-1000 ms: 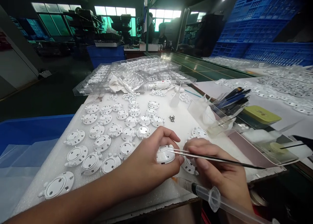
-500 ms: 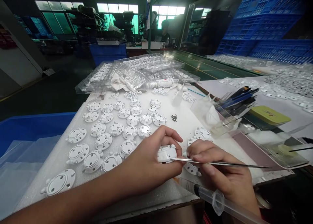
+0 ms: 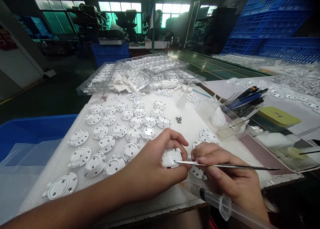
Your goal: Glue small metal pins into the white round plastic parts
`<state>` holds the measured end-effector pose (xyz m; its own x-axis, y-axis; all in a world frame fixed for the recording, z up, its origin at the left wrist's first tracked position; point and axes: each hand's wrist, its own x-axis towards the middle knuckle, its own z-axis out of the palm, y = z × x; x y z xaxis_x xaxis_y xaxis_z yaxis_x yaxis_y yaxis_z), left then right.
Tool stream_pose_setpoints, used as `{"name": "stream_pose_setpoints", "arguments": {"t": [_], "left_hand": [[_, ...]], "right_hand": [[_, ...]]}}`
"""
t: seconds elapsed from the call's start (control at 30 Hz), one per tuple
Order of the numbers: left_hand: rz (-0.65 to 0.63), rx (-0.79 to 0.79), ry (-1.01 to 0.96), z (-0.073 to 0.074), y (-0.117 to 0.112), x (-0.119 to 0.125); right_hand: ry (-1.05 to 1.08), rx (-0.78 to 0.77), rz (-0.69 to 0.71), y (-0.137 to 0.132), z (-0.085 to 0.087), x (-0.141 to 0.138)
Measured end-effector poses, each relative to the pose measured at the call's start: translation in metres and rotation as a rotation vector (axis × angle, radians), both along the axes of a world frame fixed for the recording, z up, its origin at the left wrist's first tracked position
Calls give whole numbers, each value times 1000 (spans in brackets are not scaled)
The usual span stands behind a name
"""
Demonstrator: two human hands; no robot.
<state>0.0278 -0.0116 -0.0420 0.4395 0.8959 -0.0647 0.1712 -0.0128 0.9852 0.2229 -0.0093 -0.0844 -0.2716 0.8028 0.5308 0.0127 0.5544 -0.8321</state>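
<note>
My left hand (image 3: 160, 159) is closed around a small round white plastic part (image 3: 171, 158), held just above the foam-covered table. Between the thumb and fingers of my right hand (image 3: 225, 172) are metal tweezers (image 3: 225, 165), their tips touching the side of that part. A clear syringe (image 3: 212, 197) lies below my right hand, partly hidden by it. Beside and behind my right hand sit a few similar white parts (image 3: 208, 135), some half covered by the fingers. Rows of matching round white parts (image 3: 106, 144) with dark dots spread to the left of my hands.
A little heap of tiny metal pieces (image 3: 178, 119) lies beyond my hands. Clear trays (image 3: 87, 89) of small white pieces stand at the back. On the right are a clear box (image 3: 250, 122) with tools and a yellow box (image 3: 278, 116). A blue bin (image 3: 50, 125) is at left.
The view has shifted very slightly. Both hands, the white part and the tweezers keep nearly the same places, with the tips still at the part's side.
</note>
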Motion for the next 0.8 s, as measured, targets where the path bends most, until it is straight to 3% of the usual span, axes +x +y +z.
{"name": "stream_pose_setpoints", "arguments": {"t": [0.33, 0.8], "left_hand": [[-12, 8, -12, -1, -1, 1], [-14, 10, -2, 1, -3, 0]], "right_hand": [[31, -28, 10, 0, 1, 0], [39, -20, -79, 0, 4, -2]]}}
